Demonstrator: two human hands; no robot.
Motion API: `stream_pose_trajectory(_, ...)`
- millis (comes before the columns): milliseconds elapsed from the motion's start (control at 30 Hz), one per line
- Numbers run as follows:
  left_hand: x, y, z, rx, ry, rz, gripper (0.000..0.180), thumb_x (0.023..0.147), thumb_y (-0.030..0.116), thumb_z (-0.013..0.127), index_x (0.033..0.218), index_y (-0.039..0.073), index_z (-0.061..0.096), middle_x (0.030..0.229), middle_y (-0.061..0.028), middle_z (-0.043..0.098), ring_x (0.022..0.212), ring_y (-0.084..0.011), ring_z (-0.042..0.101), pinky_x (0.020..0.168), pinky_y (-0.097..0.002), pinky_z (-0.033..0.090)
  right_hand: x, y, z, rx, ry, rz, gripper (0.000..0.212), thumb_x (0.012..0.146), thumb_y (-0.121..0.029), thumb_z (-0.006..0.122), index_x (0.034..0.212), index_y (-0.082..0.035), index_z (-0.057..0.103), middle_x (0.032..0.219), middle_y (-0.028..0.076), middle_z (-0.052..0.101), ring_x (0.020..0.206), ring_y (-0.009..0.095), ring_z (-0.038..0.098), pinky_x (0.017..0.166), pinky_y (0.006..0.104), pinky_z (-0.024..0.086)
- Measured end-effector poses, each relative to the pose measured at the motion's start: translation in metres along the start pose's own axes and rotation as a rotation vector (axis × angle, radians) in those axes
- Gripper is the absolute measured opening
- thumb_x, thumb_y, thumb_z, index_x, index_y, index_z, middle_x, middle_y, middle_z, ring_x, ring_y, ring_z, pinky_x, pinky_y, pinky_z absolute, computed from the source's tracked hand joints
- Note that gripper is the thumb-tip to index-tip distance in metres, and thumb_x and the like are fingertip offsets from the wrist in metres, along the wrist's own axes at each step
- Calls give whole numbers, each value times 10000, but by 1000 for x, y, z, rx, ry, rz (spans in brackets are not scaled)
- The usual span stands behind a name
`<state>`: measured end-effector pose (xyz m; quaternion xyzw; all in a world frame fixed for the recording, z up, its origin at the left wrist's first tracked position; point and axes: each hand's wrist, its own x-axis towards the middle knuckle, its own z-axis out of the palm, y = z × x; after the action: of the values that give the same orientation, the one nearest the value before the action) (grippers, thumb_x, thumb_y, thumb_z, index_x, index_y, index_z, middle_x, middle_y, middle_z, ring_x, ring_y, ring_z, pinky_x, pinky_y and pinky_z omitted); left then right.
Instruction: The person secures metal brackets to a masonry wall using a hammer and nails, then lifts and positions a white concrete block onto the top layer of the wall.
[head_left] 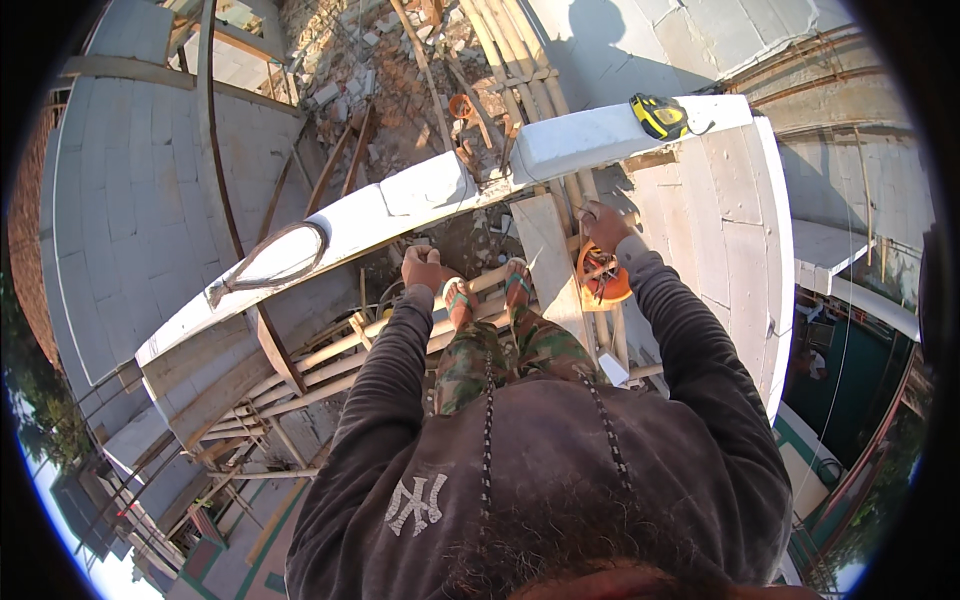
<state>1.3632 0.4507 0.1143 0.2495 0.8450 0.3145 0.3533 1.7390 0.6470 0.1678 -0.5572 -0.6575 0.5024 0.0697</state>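
Note:
My left hand [421, 267] is closed, held in front of me just short of the white block wall top [345, 222]. Further right, my right hand [605, 227] is closed too, fingers bunched above an orange bucket [604, 291] with things inside. Whatever either hand holds is too small to make out. On the wall to the left lies a dark bent loop of wire or cable [322, 240]. A yellow and black tape measure [659, 117] rests on the raised white block [575, 143] at the right. Between the blocks is a gap with thin rods [513, 150].
My sandalled feet stand on bamboo poles [345, 347] high above the ground. A board [548, 250] runs beside my right foot, and a white flat piece [613, 369] lies nearer. Beyond the wall are rubble [345, 95] and more bamboo [510, 45]. Block walls [150, 200] stand left.

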Motion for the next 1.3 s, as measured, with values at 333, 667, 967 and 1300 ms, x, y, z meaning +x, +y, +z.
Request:
stream_pose_trajectory(333,-10,31,19,278,-287,41,260,930,297,670,1006,57,605,907,-180,703,902,-357,701,803,-443,532,14,12,89,218,70,119,243,941,-209,604,968,10,706,794,184,707,707,291,707,716,401,534)
stream_pose_trajectory(667,-21,99,26,247,-35,160,468,897,416,701,1129,27,584,989,-151,732,974,-352,693,851,-454,518,26,66,70,0,70,227,307,914,-283,633,1057,-29,729,973,228,734,965,392,703,871,446,534)
stream_pose_trajectory(967,-12,84,40,88,-56,421,303,1010,317,530,1045,47,663,999,-242,695,957,-464,654,840,-533,507,33,98,65,23,326,211,222,919,-199,654,873,15,690,715,129,696,672,237,677,644,396,515)
stream_pose_trajectory(1300,3,29,102,107,-359,131,282,1011,265,538,1084,19,657,1034,-194,714,966,-354,687,857,-447,524,21,122,86,-26,165,314,458,903,-321,684,1239,-13,640,1214,257,669,1160,422,632,989,480,493)
